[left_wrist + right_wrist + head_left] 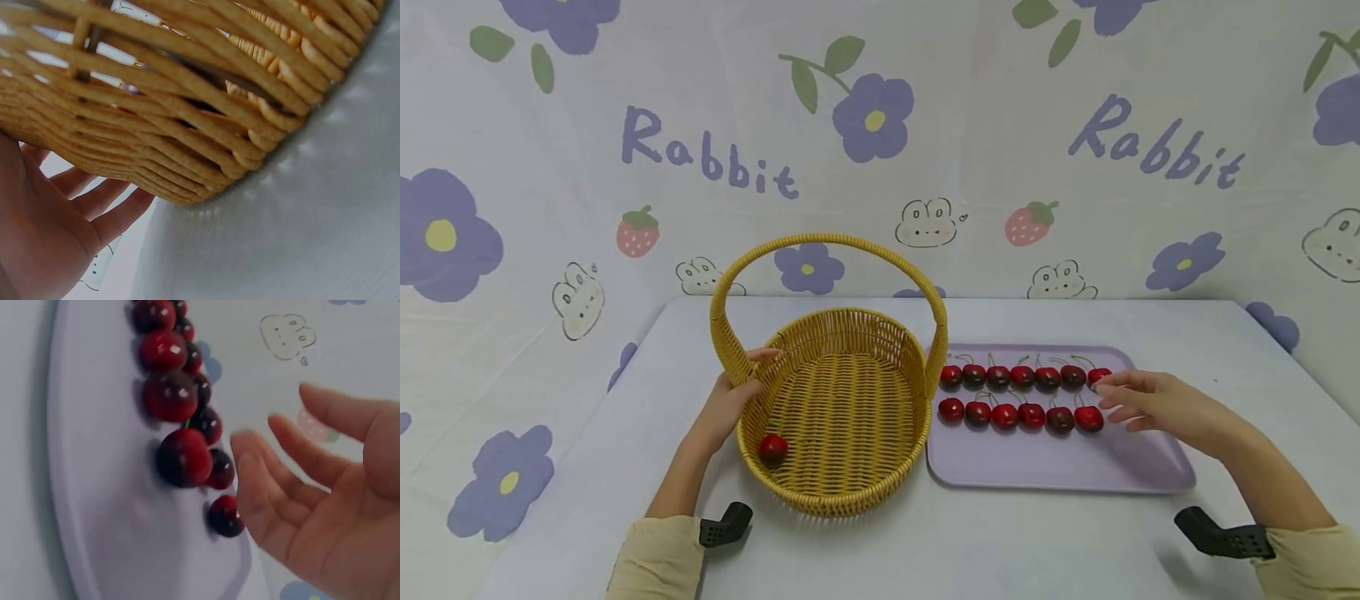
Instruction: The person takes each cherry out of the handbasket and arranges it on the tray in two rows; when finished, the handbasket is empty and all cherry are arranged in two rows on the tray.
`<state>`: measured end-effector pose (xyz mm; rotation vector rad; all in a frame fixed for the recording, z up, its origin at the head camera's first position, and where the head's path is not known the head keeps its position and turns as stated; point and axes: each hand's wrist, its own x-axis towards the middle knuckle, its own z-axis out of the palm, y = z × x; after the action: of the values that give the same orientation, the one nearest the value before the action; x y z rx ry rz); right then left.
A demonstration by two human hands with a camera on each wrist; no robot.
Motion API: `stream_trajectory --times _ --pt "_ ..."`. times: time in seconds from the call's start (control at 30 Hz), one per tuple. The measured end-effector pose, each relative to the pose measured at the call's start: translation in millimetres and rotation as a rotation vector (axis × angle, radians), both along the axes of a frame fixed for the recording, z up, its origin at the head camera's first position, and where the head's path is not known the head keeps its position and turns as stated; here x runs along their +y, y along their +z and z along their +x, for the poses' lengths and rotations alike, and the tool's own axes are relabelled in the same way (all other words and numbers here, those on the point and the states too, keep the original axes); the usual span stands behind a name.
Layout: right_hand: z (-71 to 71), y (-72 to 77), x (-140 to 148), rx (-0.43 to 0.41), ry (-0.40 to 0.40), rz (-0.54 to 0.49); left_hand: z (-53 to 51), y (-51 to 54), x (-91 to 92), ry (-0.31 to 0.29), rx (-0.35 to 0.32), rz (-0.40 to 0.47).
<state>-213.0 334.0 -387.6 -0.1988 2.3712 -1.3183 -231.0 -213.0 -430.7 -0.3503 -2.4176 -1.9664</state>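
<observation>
A yellow wicker basket (838,492) with a tall hoop handle stands on the left of the table. One dark red cherry (772,450) lies inside it, near its front left wall. My left hand (730,404) grips the basket's left side by the foot of the handle; in the left wrist view its fingers (119,209) lie along the outer wall. My right hand (1172,408) hovers over the right part of a lilac tray (1030,471), its fingers loosely bent and nothing between them. Close to its fingertips are the end cherries (226,516) of two rows.
Several red cherries (1032,416) with stems lie in two rows on the tray, which sits against the basket's right side. White cloth covers the table (1000,550). Behind it hangs a backdrop (970,125) printed with flowers and rabbits.
</observation>
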Motion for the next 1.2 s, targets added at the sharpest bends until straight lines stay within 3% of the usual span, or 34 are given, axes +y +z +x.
stream_trajectory --times 0.33,0.47,0.6,0.8,1.2 --pt "-1.8 14.7 -31 -0.157 0.295 -0.575 0.0 0.6 -1.0 -0.004 0.001 -0.002" --pt "-1.6 18.6 -55 -0.208 0.383 -0.707 -0.8 -0.5 -1.6 -0.004 -0.003 0.001" --pt "0.7 25.0 -81 -0.221 0.398 -0.708 -1.5 -1.4 -2.0 -0.005 -0.008 0.005" --pt "1.5 30.1 -118 -0.188 0.365 -0.589 -1.3 -1.9 -2.3 -0.002 -0.014 0.008" --pt "-2.6 27.4 -182 -0.236 0.417 -0.578 -3.1 -3.2 -2.8 -0.009 -0.001 0.001"
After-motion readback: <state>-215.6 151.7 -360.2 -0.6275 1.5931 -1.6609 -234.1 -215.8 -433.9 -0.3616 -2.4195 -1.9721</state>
